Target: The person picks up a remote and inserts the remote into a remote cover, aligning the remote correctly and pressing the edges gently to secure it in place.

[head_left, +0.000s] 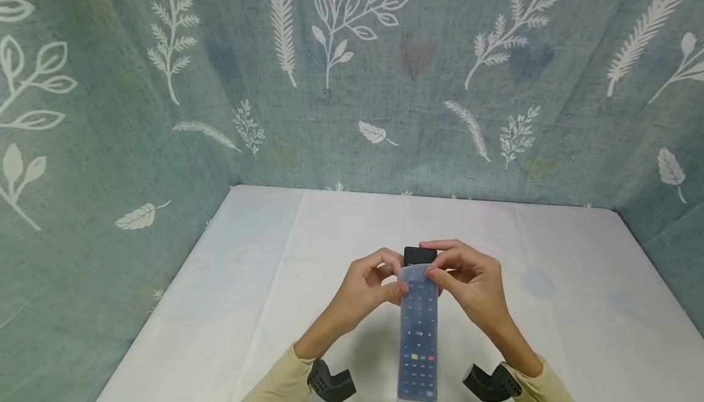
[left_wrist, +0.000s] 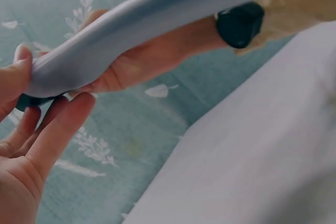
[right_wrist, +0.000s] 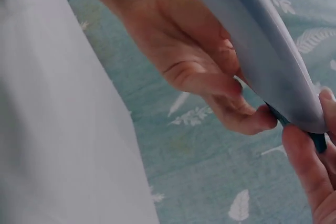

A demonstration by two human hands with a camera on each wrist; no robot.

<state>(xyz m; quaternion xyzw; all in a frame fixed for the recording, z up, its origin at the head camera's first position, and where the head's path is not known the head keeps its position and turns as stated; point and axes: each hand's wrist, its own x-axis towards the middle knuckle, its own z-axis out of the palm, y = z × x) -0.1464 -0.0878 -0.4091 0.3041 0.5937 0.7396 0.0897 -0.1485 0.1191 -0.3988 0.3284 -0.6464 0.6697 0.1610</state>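
Note:
A long remote control (head_left: 420, 256) is held upright between both hands, its black end standing out above a translucent bluish sleeve (head_left: 419, 313). Through the sleeve show rows of buttons, a few coloured. My left hand (head_left: 365, 285) grips the sleeve's left edge near the top, thumb on the front and fingers bent behind. On the other side, my right hand (head_left: 470, 281) pinches the sleeve's top rim between thumb and fingers, with the index finger along the black end. In the right wrist view, the smooth back of the sleeve (right_wrist: 278, 61) curves down to the dark end at the fingertips.
A white-covered table (head_left: 264, 280) lies beneath the hands. Green cloth (head_left: 341, 115) printed with white leaves hangs behind it and along the sides. Black wrist cameras (head_left: 332, 381) sit at the cuffs of both beige sleeves.

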